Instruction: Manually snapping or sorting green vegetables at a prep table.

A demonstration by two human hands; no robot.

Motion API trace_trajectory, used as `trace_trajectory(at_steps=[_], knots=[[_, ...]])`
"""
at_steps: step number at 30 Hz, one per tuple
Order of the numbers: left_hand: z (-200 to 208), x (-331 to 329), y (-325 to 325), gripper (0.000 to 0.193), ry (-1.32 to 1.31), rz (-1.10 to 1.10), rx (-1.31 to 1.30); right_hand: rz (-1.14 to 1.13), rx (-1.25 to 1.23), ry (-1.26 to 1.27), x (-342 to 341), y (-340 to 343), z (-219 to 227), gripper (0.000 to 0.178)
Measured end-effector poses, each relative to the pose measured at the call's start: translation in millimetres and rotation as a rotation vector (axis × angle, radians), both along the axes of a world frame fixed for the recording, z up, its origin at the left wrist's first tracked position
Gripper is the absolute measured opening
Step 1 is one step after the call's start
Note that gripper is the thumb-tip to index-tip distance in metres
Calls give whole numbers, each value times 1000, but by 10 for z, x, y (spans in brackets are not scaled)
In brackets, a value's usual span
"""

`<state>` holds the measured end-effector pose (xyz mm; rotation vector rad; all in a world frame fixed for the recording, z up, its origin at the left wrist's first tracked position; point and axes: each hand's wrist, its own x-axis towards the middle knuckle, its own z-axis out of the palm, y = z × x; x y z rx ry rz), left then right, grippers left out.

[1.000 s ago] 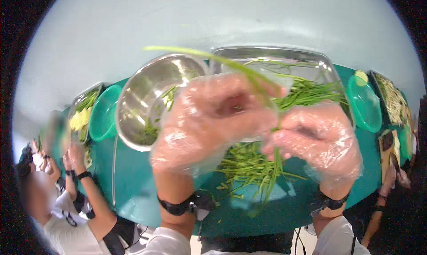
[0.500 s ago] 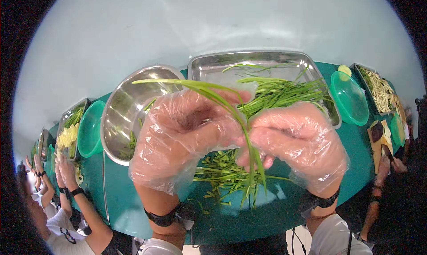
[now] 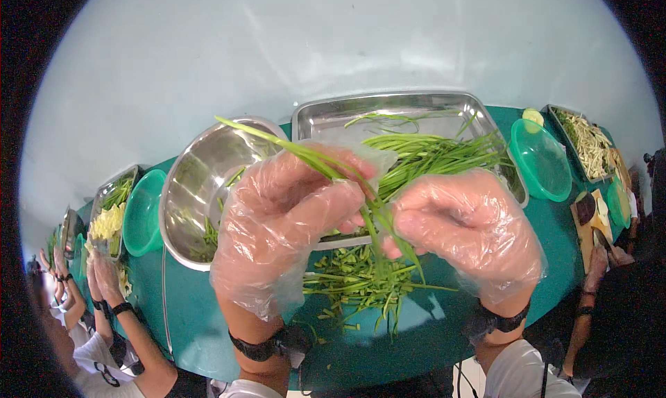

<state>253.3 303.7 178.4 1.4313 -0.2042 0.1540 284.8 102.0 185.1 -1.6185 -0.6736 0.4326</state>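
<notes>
Left hand [image 3: 277, 221] pinches green stalks [image 3: 295, 149] above chopped greens [image 3: 357, 280]; right hand [image 3: 472, 224] curled beside stalks, can't tell if gripping.

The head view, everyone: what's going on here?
The person's gloved left hand holds long green stems; the gloved right hand is close beside them, contact unclear. More stems lie in the metal tray behind, with a metal bowl to its left. Green pieces, many short, lie heaped on the green table below.

R hand [image 3: 472, 221]/stalk [image 3: 295, 147] contact poss. hidden
</notes>
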Motion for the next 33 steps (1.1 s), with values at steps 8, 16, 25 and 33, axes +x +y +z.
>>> trace_trajectory(at_steps=[8, 16, 25, 33], knots=[[48, -12, -21, 26, 79, -70, -55, -195, -80, -251, -48, 30, 38, 10], [-20, 0, -30, 27, 20, -71, -84, -102, -97, -365, -32, -7, -18, 11], [-80, 17, 20, 23, -77, -80, -72, -86, -142, -196, -53, 32, 46, 13], [-83, 105, -20, 23, -192, 124, 100, -40, -191, -157, 65, 97, -3, 19]])
